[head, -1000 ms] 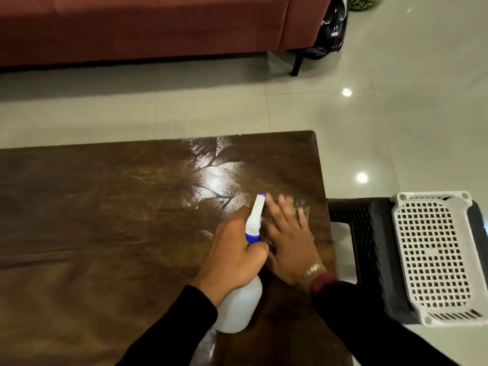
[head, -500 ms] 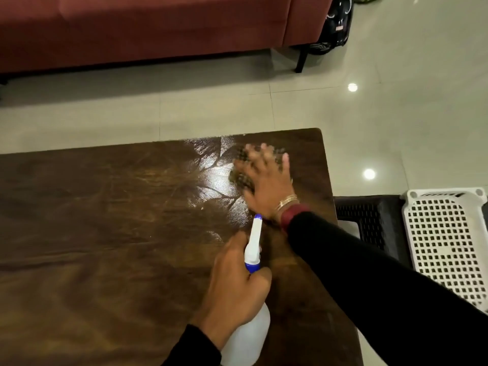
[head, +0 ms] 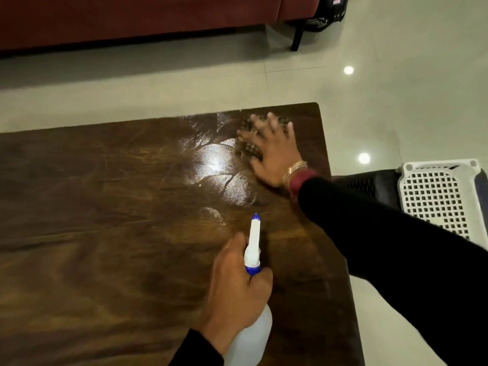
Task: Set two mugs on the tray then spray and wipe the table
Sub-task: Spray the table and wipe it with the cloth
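My left hand [head: 235, 286] grips a white spray bottle [head: 252, 336] with a blue collar and a blue nozzle tip, held near the table's front right and pointing away from me. Near the far right corner of the dark wooden table [head: 105, 207], my right hand [head: 272, 151] lies flat with fingers spread on a dark patterned cloth [head: 248, 150]. The hand is blurred by motion. Wet, shiny streaks cover the wood just left of the cloth. A white perforated tray [head: 443, 196] sits to the right on a dark stool. No mugs are in view.
A red sofa [head: 132, 17] stands across the tiled floor behind the table, with a dark bag [head: 327, 14] beside its leg. The dark stool [head: 369, 180] touches the table's right edge. Pale floor tiles surround the table.
My right hand has slid the cloth away from me, from beside the spray bottle to the table's far right corner. My left hand with the bottle has drawn back toward me.
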The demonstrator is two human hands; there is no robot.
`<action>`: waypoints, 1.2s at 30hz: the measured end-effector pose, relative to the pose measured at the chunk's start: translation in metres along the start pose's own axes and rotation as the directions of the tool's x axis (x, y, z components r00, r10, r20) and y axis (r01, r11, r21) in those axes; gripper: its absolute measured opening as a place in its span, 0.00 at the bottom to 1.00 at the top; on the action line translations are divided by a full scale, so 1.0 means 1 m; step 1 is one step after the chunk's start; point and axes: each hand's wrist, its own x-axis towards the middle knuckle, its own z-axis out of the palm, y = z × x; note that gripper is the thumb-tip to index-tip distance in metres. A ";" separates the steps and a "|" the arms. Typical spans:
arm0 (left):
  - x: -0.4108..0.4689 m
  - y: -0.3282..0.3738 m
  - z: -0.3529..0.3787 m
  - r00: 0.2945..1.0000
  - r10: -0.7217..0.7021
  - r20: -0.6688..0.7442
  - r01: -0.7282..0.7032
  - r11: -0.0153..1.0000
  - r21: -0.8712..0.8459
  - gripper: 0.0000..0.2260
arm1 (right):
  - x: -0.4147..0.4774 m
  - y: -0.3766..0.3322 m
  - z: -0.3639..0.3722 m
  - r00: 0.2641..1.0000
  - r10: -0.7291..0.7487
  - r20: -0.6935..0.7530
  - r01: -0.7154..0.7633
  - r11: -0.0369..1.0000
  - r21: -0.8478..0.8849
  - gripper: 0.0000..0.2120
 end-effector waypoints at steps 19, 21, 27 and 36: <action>-0.060 -0.019 0.014 0.993 -0.014 0.118 0.010 0.999 0.035 0.09 | -0.229 0.003 0.045 0.989 -0.128 0.071 0.128 0.992 0.000 0.36; -0.070 -0.025 0.016 0.995 -0.010 0.096 0.007 0.999 0.031 0.09 | -0.224 0.028 0.040 0.999 -0.021 0.042 0.019 0.999 0.040 0.36; -0.103 -0.038 0.027 0.996 -0.054 0.078 0.050 0.998 0.044 0.14 | -0.153 -0.010 0.040 0.960 0.276 -0.055 -0.269 0.957 0.108 0.32; -0.155 -0.048 0.037 0.994 -0.095 0.057 0.094 0.995 0.032 0.09 | -0.331 -0.008 0.074 1.000 -0.008 0.027 0.006 0.997 0.075 0.38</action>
